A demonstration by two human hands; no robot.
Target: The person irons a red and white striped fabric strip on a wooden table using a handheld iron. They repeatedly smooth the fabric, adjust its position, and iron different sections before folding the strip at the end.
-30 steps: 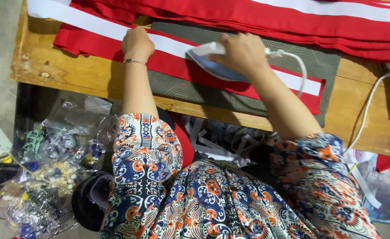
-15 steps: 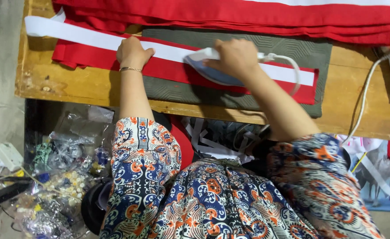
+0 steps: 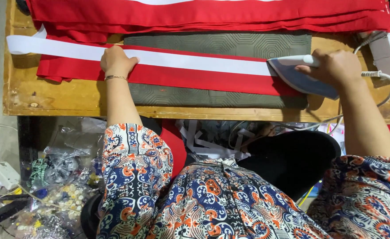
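The white strip (image 3: 159, 56) lies flat along a folded red cloth (image 3: 168, 76), and both run across the dark grey patterned pad (image 3: 230, 44) in the middle of the wooden worktop (image 3: 62, 99). At the strip's right end sits the iron (image 3: 299, 76), nose pointing left along the strip, sole down on the fabric. The right hand (image 3: 336, 66) is closed around the iron's white handle, knuckles up, forearm coming in from the lower right. Well to the left of the iron, the left hand (image 3: 116, 59) lies palm down, fingers together and fairly flat, pinning strip and red cloth; it grips nothing, just holds them taut, with a thin bracelet at the wrist.

As for progress, the stretch of strip between the left hand and the iron looks smooth and straight, sitting neatly on the red. I judge the pressing of this piece well along, though I cannot tell whether the strip has bonded. Left of the hand, the strip's loose end runs past the red cloth toward the worktop's edge.

Beyond the pad, away from the person, lies a stack of red fabric (image 3: 212, 15). The iron's white cord (image 3: 387, 90) loops off right of the iron.
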